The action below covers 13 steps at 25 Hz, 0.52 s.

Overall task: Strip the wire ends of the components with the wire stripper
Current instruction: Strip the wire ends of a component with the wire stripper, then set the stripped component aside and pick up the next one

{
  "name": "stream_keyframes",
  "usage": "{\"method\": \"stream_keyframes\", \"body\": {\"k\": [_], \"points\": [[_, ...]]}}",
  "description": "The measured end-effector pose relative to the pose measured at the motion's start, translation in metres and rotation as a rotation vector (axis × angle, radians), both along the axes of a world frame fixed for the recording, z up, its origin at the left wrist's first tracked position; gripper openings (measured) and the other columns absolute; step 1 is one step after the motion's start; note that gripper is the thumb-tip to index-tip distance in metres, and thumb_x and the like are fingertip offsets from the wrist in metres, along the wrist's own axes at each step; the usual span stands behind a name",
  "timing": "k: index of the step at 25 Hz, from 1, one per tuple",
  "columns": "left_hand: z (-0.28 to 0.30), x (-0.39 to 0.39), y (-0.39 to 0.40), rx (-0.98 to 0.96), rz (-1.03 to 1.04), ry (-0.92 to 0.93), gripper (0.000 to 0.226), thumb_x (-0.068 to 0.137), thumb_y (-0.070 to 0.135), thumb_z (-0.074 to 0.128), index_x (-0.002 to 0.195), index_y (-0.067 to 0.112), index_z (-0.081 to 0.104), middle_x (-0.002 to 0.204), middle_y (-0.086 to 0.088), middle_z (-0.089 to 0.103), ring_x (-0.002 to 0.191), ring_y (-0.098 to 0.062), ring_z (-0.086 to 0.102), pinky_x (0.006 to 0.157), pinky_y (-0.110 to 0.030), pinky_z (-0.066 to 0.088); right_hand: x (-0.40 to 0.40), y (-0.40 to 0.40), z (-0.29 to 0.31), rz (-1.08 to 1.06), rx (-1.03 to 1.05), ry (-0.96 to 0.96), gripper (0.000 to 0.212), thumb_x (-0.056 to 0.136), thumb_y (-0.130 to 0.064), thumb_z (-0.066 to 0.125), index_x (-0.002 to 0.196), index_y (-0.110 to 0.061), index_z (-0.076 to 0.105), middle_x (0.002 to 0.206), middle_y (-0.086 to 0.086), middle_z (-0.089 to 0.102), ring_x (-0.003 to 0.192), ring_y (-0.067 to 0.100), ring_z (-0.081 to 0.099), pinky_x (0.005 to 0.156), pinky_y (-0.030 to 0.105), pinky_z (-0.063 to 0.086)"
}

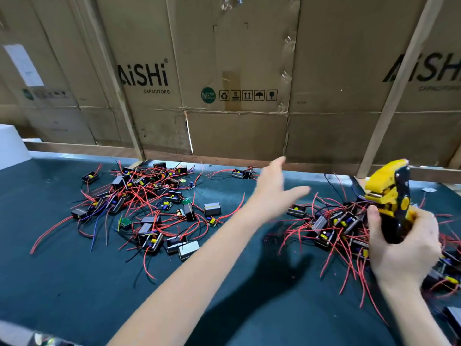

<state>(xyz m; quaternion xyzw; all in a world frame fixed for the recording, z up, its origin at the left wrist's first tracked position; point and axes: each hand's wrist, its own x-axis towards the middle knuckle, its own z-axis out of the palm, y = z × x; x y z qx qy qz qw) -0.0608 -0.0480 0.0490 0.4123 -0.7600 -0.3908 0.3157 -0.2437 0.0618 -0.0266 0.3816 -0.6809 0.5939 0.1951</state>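
Note:
My right hand [404,243] grips the handles of a yellow and black wire stripper [389,193], its head pointing up over the right side of the table. My left hand [274,191] is stretched out above the middle of the table with straight fingers, holding nothing. One pile of small black components with red wires [139,196] lies at the left. A second pile of the same components [336,226] lies at the right, just below the stripper and partly hidden by my right hand.
The dark green table top [74,283] carries both piles. A wall of brown cardboard boxes [237,83] with wooden slats stands along the far edge. Two lone components [243,173] lie near the back. A white block [12,146] sits at the far left.

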Motion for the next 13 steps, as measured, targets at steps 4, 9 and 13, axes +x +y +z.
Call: {"method": "stream_keyframes", "body": {"k": [4,9,13], "points": [[-0.018,0.103,-0.044,-0.087,0.394,-0.143,0.051,0.087,0.022,0.068,0.135,0.013,0.053,0.14,-0.011,0.051,0.131,-0.025,0.045,0.111,-0.036,0.034,-0.007,-0.005,0.011,0.074,-0.108,0.046,0.052,0.087,-0.048,0.059,0.102,0.001,0.054,0.095,0.025,0.058,0.085,0.039,0.054,0.078,0.049,0.041],[-0.035,0.21,-0.086,-0.08,0.64,-0.538,0.033,0.085,0.018,0.069,0.118,0.011,0.064,0.117,-0.013,0.065,0.115,-0.031,0.057,0.094,-0.032,0.043,0.007,-0.003,0.002,0.21,-0.088,0.263,0.05,0.074,-0.037,0.058,0.103,0.003,0.057,0.095,0.019,0.058,0.087,0.034,0.052,0.08,0.044,0.038],[-0.046,0.228,-0.088,0.017,0.327,-0.652,0.022,0.077,0.033,0.082,0.095,0.023,0.073,0.087,0.005,0.066,0.087,-0.015,0.058,0.073,-0.024,0.04,0.018,-0.004,0.002,0.293,-0.021,0.537,0.046,0.077,-0.041,0.059,0.096,0.001,0.063,0.095,0.013,0.063,0.089,0.033,0.056,0.082,0.039,0.035]]}}
